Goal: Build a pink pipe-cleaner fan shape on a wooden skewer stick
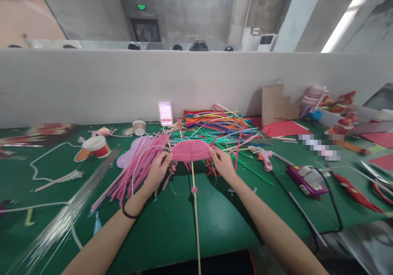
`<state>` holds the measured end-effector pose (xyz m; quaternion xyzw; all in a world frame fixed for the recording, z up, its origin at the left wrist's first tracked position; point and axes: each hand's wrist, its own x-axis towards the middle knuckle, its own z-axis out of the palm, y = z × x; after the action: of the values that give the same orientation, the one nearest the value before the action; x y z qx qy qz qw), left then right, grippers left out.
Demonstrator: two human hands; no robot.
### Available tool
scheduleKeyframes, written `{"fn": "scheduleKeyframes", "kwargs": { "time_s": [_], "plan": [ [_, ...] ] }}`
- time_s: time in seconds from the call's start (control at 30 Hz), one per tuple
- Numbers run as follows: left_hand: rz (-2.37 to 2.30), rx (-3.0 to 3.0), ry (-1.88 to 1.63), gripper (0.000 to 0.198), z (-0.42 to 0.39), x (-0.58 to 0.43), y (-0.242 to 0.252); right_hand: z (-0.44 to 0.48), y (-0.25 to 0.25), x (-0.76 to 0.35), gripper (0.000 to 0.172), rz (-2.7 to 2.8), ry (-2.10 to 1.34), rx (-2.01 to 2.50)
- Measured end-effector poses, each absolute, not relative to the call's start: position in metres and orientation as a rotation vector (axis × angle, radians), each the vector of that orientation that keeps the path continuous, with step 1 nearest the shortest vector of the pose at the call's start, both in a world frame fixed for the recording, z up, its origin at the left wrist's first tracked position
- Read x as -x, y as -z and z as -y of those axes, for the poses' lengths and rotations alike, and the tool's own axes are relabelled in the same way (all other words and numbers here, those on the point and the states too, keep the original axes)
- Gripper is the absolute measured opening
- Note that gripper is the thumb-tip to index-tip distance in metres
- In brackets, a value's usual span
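A flat pink piece made of pipe cleaners laid side by side (190, 150) is held up above the green table (172, 230). My left hand (158, 170) pinches its left end and my right hand (222, 163) pinches its right end, fingers closed on it. A thin wooden stick (195, 209) runs from under the pink piece toward me, with a small pink knot on it. A thin wire loops near my left hand. A dark band circles my left wrist. A bundle of loose pink pipe cleaners (132, 172) lies just left of my left hand.
A heap of many-coloured pipe cleaners (215, 129) lies behind the hands. A pink glue gun (265, 158), a purple device with a black cable (307, 178) and red pliers (356, 191) lie right. Paper cups (97, 146), silver wires (70, 213) and a white cord lie left. A white partition (123, 86) backs the table.
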<state>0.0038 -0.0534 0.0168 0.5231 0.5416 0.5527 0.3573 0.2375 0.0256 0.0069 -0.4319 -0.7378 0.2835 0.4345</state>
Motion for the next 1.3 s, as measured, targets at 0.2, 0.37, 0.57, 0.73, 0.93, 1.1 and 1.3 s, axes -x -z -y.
{"fn": "scheduleKeyframes", "kwargs": {
  "time_s": [0.2,0.37,0.57,0.73,0.93,1.1,1.3],
  "plan": [
    [-1.553,-1.452,-1.426,0.026,0.052,-0.004,-0.014,-0.025,-0.005,-0.236,0.049,1.888,-0.569,1.138],
    [-1.432,-1.329,-1.425,0.028,0.052,-0.004,-0.016,-0.026,-0.002,-0.237,0.046,1.817,-0.686,1.076],
    [-1.300,-1.217,-1.442,0.027,0.050,-0.002,-0.010,-0.025,-0.001,-0.233,0.058,1.569,-1.118,1.041],
    [-1.215,-1.173,-1.362,0.030,0.050,-0.004,-0.004,-0.029,-0.003,-0.233,0.050,1.585,-0.999,0.940],
    [-1.308,-1.167,-1.400,0.029,0.044,0.002,0.005,-0.028,0.003,-0.230,0.047,1.788,-0.888,1.017],
    [-1.356,-1.141,-1.492,0.023,0.039,0.010,0.011,-0.025,0.005,-0.228,0.048,1.836,-0.824,1.042],
    [-1.321,-1.065,-1.479,0.025,0.041,0.007,0.006,-0.025,0.006,-0.228,0.047,1.839,-0.884,0.993]
  ]
}}
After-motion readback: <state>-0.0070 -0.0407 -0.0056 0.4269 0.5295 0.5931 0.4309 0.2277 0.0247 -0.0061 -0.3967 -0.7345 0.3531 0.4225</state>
